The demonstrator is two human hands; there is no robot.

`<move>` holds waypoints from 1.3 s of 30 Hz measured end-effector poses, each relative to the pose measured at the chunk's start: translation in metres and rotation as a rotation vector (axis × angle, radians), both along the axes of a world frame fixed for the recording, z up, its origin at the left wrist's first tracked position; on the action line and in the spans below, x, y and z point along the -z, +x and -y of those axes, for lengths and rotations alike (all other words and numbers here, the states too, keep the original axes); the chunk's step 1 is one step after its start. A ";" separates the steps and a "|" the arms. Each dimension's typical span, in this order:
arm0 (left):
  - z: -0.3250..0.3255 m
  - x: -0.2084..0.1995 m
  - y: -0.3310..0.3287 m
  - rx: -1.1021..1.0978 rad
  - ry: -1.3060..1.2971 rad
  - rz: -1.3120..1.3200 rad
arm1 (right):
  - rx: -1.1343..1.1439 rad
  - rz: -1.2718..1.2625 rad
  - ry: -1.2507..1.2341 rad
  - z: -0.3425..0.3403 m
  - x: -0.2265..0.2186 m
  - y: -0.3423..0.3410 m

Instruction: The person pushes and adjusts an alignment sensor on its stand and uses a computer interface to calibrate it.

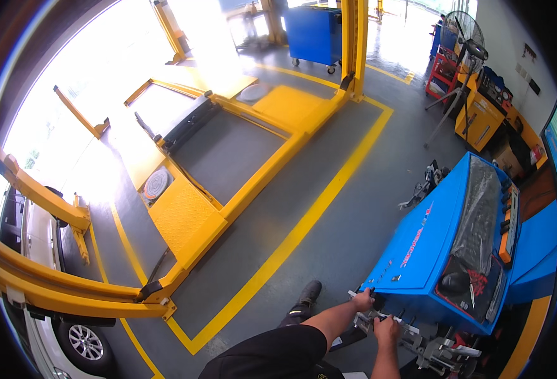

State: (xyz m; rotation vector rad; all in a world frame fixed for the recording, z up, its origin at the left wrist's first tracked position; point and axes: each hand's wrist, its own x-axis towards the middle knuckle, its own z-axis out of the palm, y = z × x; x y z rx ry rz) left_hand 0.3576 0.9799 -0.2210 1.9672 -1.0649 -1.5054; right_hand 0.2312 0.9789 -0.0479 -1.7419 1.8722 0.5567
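My left hand [362, 300] is closed round a dark grip of a silver metal wheel clamp [407, 330], beside the near left corner of the blue cabinet [411, 252]. Close to it, my right hand [387, 330] grips the same clamp's bar, as far as I can tell; its fingers partly hide the metal. Another silver wheel clamp [439, 355] hangs at the cabinet's near side, right of my hands. On the cabinet top lie a black mouse [455, 282] and a keyboard [477, 208] under clear plastic.
A yellow car lift [228, 218] fills the left and middle floor. More clamps [425, 183] hang on the cabinet's far side. A standing fan [465, 47], a yellow cabinet [479, 120] and a blue wheeled cabinet [314, 35] stand farther off. A car [45, 341] is at lower left.
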 end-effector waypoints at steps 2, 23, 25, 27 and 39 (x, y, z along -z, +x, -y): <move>0.006 -0.001 -0.001 0.009 0.008 0.000 | -0.376 -0.038 -0.081 -0.001 0.005 -0.003; 0.017 -0.001 0.005 0.001 0.058 0.030 | -0.161 0.057 -0.189 0.021 0.026 -0.018; 0.017 -0.003 0.005 0.007 0.060 0.023 | -0.812 0.459 -0.124 0.025 0.007 -0.016; 0.014 -0.004 0.006 0.005 0.070 0.026 | -0.635 0.420 -0.276 0.015 0.001 -0.011; 0.013 0.033 0.009 -0.057 0.002 0.119 | -0.306 0.434 -0.314 0.016 0.016 -0.014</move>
